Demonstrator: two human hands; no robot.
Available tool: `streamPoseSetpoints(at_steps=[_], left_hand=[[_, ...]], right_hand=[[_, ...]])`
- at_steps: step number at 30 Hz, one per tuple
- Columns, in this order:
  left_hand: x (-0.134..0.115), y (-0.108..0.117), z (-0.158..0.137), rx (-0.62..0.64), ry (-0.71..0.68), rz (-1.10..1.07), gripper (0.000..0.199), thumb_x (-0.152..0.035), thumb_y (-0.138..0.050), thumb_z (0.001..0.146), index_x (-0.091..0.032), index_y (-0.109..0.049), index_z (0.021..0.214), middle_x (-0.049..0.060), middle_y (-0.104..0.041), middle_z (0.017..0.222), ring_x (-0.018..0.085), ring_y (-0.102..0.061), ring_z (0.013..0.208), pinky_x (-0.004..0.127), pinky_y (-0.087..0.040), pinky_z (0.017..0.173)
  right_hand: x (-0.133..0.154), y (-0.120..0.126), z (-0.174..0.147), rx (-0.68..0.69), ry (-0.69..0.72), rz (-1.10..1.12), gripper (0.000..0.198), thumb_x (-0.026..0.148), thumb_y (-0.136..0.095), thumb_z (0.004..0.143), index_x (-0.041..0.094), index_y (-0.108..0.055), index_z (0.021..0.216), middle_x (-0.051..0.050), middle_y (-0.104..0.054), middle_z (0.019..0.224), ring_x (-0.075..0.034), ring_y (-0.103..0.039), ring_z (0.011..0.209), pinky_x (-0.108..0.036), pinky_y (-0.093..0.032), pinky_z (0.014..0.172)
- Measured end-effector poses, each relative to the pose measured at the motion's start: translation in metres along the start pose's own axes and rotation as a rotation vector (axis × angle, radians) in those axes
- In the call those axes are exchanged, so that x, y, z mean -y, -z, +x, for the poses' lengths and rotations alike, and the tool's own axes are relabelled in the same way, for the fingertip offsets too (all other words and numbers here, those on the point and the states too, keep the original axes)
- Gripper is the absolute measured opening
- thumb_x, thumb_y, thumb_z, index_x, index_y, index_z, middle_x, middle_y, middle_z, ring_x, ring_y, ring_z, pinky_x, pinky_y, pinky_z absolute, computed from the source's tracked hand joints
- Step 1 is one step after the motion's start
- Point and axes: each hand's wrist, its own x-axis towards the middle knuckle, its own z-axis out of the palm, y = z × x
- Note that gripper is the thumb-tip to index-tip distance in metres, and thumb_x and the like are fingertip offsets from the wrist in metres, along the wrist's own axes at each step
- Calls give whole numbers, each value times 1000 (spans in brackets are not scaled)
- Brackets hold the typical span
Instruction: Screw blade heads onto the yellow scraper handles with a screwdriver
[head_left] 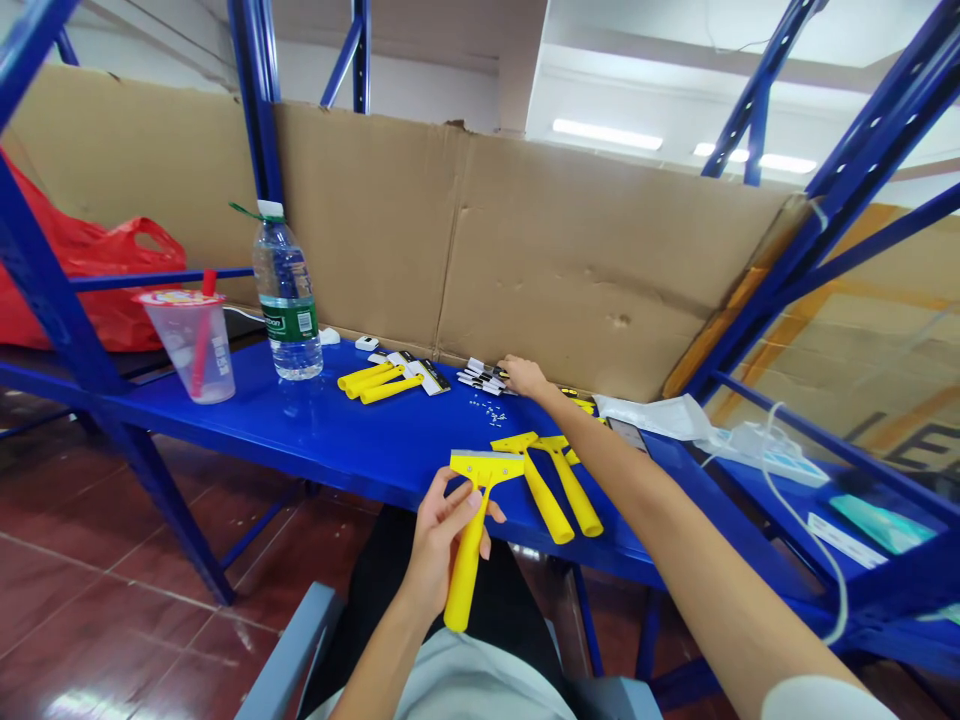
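Note:
My left hand (pixel 448 532) is closed around a yellow scraper (pixel 466 570), held upright over my lap at the table's front edge. Its wide head carries a thin grey edge strip and two small screws. At the back of the blue table, my right hand (pixel 525 375) reaches into a pile of small black-and-white flat pieces (pixel 478 376). Those fingers look pinched at the pile's right end; what is between them is too small to make out. Tiny pale bits (pixel 495 413) lie scattered in front of the pile. Under my right forearm rest several yellow scrapers (pixel 551 500), heads away from me.
To the left lie yellow-handled scrapers (pixel 390 385) with black-and-white covered heads. A water bottle (pixel 289 300) and a plastic cup (pixel 193 350) with a red straw stand beyond them. Cardboard (pixel 555 250) walls the back. A power strip (pixel 780 455) and cable are at right.

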Motion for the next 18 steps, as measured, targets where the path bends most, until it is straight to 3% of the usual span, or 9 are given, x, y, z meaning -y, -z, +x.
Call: streamPoseSetpoints(at_steps=[6, 11, 18], left_hand=[[-2, -2, 0, 0, 5, 7, 58, -45, -87, 90, -22, -51, 128, 7, -79, 92, 11, -61, 49, 22, -46, 48], [-3, -2, 0, -1, 9, -16, 59, -44, -89, 89, -22, -52, 129, 8, -79, 93, 11, -62, 50, 22, -47, 48], [-6, -2, 1, 19, 24, -13, 61, -44, -90, 87, -21, -52, 129, 8, -80, 95, 10, -61, 47, 22, -48, 48]], right_hand=[[-3, 1, 7, -15, 41, -46, 42, 19, -55, 105, 22, -65, 146, -18, -66, 147, -31, -75, 120, -39, -56, 98], [1, 0, 19, 13, 85, -67, 40, 16, -56, 104, 18, -67, 142, -19, -72, 141, -31, -72, 127, -38, -55, 100], [10, -2, 30, 20, 58, -60, 36, 16, -60, 100, 13, -69, 135, -22, -76, 135, -33, -74, 123, -37, -54, 98]])
